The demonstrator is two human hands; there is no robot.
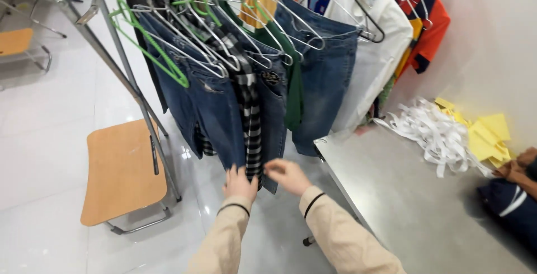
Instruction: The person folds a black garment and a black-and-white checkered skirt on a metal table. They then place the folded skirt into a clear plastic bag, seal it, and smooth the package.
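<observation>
Small dark patch label [271,78] on jeans waistband.

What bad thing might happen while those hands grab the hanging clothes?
The left hand and right hand touch the hems of the jeans and striped garment. A tug might slip them off the crowded hangers, or snag neighbours. The metal table corner sits close to the right arm and might bump it.
</observation>
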